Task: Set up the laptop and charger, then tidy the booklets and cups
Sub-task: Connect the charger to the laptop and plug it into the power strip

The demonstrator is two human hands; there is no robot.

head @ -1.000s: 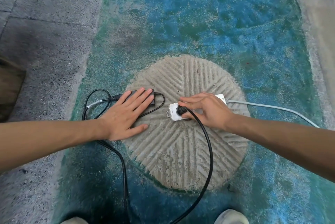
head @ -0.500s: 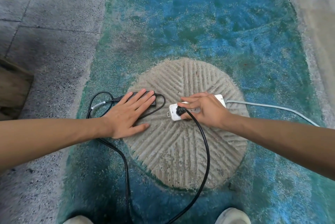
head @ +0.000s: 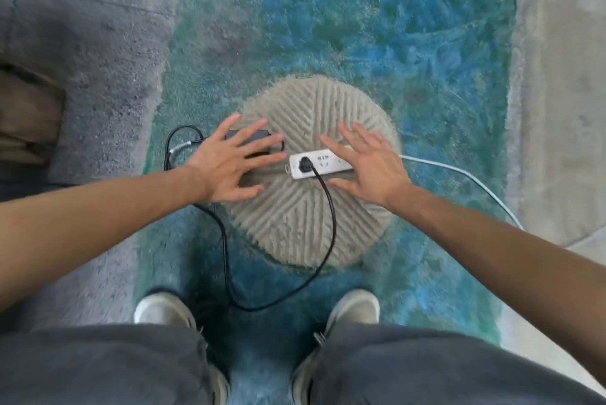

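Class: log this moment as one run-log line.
plug: in power strip | left hand: open, over charger brick | right hand: open

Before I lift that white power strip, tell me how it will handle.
The white power strip looks rigid and probably light. The black plug and its white cable would likely drag and tug. It lies flat, so it should not roll.

Glossy white plastic power strip [head: 319, 163], matt black charger brick [head: 249, 139], rough grooved stone disc [head: 308, 217]

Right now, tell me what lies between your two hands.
In the head view, the white power strip's plugged end with the black plug lies between left hand and right hand.
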